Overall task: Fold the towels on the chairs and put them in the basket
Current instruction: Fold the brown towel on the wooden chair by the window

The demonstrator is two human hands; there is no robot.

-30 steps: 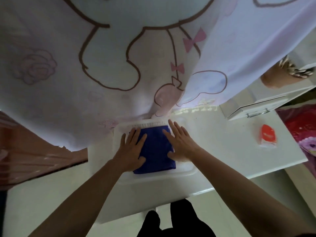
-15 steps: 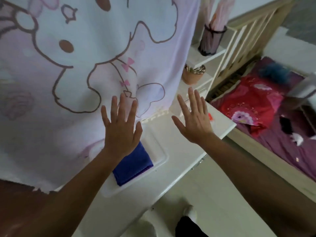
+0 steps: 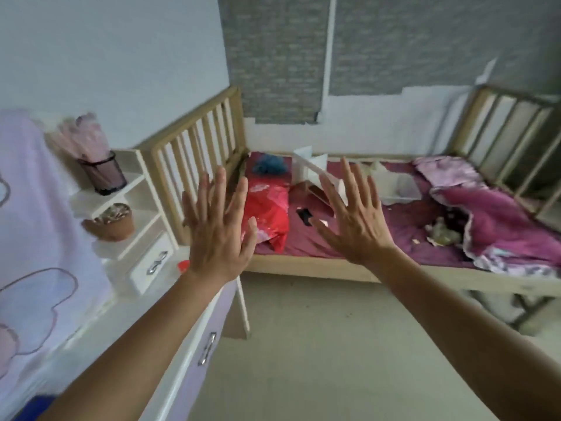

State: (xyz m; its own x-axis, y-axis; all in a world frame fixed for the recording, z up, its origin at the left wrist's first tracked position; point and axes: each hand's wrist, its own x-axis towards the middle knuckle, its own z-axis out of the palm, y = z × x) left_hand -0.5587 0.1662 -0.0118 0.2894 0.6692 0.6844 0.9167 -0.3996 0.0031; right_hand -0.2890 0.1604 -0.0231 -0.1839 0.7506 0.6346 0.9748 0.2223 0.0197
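Note:
My left hand [image 3: 217, 232] and my right hand [image 3: 355, 220] are raised in mid-air in front of me, fingers spread, holding nothing. Only a sliver of the folded blue towel [image 3: 36, 405] shows at the bottom left corner, beside my left forearm. The basket it lies in is out of sight. No chair or other towel is visible. Both hands are well away from the blue towel, over the gap between the desk and the bed.
A white desk [image 3: 194, 354] with drawers stands at the left, with a pale pink cartoon curtain [image 3: 36, 238] hanging over it. A shelf unit [image 3: 133, 189] holds a mesh cup and a clay pot. A wooden bed [image 3: 349, 268] with purple bedding lies ahead. Bare floor [image 3: 318, 360] lies between.
My hands lifted off the folded blue towel and rose into the air. The view swung right, away from the basket on the desk, toward the bed.

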